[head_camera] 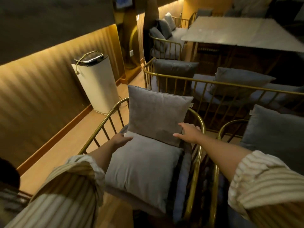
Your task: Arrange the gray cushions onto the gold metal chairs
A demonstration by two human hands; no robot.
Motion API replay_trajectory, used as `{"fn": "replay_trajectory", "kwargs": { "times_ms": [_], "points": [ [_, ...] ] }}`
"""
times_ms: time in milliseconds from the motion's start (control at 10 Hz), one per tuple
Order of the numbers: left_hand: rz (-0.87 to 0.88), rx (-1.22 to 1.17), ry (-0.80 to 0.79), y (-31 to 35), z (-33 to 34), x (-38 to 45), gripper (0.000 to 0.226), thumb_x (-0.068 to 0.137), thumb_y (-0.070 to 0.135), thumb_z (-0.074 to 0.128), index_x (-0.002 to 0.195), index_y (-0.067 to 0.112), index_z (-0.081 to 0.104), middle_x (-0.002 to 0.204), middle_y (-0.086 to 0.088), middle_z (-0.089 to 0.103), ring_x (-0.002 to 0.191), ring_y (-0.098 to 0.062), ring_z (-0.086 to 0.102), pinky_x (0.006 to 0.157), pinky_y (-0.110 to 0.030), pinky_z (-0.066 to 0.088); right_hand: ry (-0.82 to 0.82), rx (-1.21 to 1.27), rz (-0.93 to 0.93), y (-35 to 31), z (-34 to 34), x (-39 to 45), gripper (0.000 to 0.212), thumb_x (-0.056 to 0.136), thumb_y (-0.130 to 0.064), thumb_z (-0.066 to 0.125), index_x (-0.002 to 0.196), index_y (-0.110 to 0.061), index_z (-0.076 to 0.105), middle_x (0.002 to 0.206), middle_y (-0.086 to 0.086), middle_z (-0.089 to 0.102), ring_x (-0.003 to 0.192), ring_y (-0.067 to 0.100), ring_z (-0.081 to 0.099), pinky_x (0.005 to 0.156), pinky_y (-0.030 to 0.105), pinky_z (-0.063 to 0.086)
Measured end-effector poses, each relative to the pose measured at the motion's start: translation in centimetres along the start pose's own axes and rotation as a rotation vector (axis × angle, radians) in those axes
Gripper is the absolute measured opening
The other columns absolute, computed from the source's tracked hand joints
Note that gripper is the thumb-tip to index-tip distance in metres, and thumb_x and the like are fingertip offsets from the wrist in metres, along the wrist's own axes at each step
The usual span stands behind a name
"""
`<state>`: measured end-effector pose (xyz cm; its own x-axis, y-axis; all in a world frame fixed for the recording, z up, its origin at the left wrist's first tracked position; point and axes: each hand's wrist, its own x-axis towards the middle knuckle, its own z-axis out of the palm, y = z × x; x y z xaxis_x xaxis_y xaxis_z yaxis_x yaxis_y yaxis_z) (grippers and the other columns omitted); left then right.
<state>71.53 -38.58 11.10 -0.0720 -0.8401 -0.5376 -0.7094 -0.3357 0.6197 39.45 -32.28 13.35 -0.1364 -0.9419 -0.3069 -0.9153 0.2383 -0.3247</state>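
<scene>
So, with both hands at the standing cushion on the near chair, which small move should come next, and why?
Probably ease both hands away. The upright cushion already leans against the gold chair back, its lower edge meeting the flat cushion. The left hand and right hand lie open at its lower corners, not gripping it.

Under my open left hand [120, 139] and right hand [189, 132] the gray cushions [156, 116] are matt, short-napped velvety cloth, the chair [199, 120] around them glossy gold metal rod, and left of the chair the floor [69, 145] is smooth satin wood.
</scene>
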Motion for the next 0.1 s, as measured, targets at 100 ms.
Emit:
{"fn": "replay_trajectory", "kwargs": {
  "times_ms": [100],
  "points": [
    [0.032,-0.001,0.131,0.54,0.85,-4.88,0.05,0.094,0.038,0.064,0.129,0.005,0.053,0.127,-0.015,0.053,0.111,-0.029,0.053,0.085,-0.033,0.04,-0.006,-0.03,-0.104,-0.81,-1.07,-2.08,0.088,0.085,-0.067,0.059,0.155,-0.024,0.029,0.16,0.006,0.036,0.149,0.03,0.028,0.121,0.056,0.018]
  ]
}}
